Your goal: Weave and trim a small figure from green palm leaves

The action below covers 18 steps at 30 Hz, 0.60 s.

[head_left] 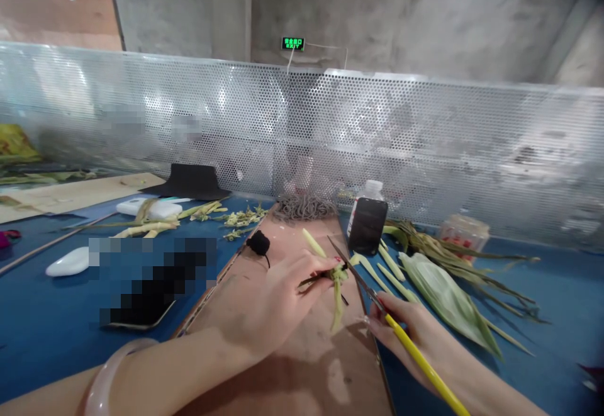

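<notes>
My left hand (278, 293) is closed in a pinch on a small woven piece of yellow-green leaf strips (337, 287), held over a brown board (306, 353). My right hand (415, 334) grips scissors (363, 281) with yellow handles, their blades open and pointing up-left, the tips right by the leaf piece. A pale bangle (106, 375) sits on my left wrist.
On the blue table lie a broad green leaf (448, 299), cut leaf strips (391, 271), a dark bottle with a white cap (367, 221), a phone (141, 312), a white oval object (68, 262) and brown cords (304, 207). A perforated metal screen (425, 145) closes the far side.
</notes>
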{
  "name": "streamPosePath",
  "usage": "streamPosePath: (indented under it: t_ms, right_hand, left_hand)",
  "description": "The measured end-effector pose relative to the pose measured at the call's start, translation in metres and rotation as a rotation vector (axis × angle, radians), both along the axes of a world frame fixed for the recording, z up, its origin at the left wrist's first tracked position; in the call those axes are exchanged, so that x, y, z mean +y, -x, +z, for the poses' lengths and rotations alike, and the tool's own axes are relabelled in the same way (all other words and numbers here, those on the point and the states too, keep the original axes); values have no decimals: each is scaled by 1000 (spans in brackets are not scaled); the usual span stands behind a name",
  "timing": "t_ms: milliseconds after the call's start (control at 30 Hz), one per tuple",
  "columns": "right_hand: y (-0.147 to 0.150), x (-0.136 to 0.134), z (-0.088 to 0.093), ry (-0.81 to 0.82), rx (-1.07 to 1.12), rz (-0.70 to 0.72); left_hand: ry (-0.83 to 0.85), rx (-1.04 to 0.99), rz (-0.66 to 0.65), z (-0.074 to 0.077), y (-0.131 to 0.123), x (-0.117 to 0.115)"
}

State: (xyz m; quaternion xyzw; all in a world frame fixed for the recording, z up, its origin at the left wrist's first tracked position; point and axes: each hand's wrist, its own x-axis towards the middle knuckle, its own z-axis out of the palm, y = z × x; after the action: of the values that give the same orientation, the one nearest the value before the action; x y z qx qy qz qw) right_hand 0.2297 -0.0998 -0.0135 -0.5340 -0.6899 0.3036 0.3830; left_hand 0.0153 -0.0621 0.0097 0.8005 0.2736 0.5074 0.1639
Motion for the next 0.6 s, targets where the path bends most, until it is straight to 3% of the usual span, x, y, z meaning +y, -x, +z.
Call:
streamPosePath:
  t_ms: [100, 600]
  right_hand:
    - [0, -1, 1, 47, -104, 64]
    - [0, 0, 3, 1, -258, 41]
  left_hand:
    - [-6, -6, -12, -1, 0, 1]
    - [-30, 39, -25, 5, 2, 1]
